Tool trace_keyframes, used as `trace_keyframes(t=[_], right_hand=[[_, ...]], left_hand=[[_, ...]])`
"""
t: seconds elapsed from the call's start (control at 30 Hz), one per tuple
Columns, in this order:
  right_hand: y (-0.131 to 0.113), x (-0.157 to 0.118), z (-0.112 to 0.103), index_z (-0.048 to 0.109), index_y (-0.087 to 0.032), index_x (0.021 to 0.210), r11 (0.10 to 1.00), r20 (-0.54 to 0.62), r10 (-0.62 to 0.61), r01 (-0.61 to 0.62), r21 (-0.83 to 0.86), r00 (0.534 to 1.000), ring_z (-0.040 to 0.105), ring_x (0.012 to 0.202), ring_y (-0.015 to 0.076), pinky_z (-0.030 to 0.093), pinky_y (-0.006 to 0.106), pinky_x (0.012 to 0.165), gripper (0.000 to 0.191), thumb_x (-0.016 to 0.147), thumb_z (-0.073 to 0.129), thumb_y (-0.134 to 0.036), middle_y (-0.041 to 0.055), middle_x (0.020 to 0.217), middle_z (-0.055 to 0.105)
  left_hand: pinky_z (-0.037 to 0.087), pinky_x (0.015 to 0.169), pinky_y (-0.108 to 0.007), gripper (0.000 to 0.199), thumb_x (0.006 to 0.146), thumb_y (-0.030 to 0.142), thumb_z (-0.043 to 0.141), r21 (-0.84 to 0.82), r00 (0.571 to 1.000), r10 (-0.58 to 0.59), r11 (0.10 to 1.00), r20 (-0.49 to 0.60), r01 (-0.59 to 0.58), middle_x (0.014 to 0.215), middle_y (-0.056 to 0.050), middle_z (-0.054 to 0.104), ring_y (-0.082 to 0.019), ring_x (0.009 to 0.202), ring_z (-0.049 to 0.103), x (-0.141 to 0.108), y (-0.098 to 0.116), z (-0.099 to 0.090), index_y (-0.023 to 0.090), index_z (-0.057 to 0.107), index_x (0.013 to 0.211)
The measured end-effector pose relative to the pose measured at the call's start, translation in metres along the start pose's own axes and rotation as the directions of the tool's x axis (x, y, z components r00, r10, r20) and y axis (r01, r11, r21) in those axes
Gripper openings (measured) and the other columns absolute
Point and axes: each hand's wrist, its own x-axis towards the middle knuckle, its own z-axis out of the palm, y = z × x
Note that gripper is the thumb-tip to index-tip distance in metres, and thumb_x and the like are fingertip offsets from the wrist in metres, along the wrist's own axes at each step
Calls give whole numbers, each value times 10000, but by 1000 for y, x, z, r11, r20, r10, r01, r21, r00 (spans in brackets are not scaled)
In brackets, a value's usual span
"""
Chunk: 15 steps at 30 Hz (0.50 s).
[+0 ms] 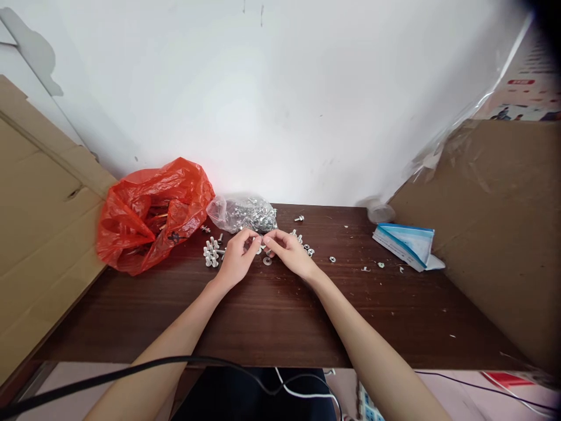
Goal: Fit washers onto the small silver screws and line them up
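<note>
My left hand (239, 255) and my right hand (290, 251) meet over the middle of the table, fingertips pinched together. Between them shows a bit of a small metal fastener (262, 238); the fingers hide most of it, so its exact kind is unclear. A flat washer (267, 261) lies just below the fingertips. Several bolts (211, 252) stand grouped on their heads to the left of my left hand. More bolts (296, 235) and some nuts or washers (309, 251) are beside my right hand. Behind both hands lies a clear plastic bag of metal fasteners (252, 213).
A red plastic bag (153, 216) stands at the left by a cardboard wall (48, 193). One loose bolt (299, 218) and a ring (332, 259) lie rightward. A blue-and-white packet (405, 244) and a clear cup (379, 210) sit near the right cardboard (499, 234). A black cable (193, 358) crosses the front.
</note>
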Motion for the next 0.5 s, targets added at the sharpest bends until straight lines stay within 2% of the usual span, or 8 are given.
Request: trace_keyframes(t=[0.1,0.23,0.37,0.5], right_hand=[[1,0,0,604,-176,836,1000,7,22,-22,7,1000,517,637,122,449,275,611,335,796,615,-508,-7,699,566],[0,1,-1,609,-188,920,996,-28,21,-18,90,999,566,691,127,476,273,643,308,742,695,-424,2,770,610],[0,1,-1,617,-186,891,988,-55,15,-6,154,998,614,723,136,508,302,715,290,713,724,-388,14,797,647],[1,2,0,626,-186,860,978,-95,50,-30,206,994,626,678,137,518,310,692,298,679,752,-387,6,766,651]], left_hand=[[413,583,-219,201,885,332,489,-12,1000,-6,1000,5,6,774,-23,575,-135,712,523,0,0,1,159,570,822],[419,569,-215,162,863,305,519,-34,1000,-24,999,6,24,823,-29,601,-139,731,541,0,1,1,163,593,884],[412,547,-206,143,837,277,549,-52,999,-32,998,-14,31,861,-29,616,-134,730,554,1,0,1,166,605,907],[390,517,-199,130,797,226,577,-38,1000,-24,999,-13,24,833,-19,618,-119,674,533,1,-4,2,166,621,904]])
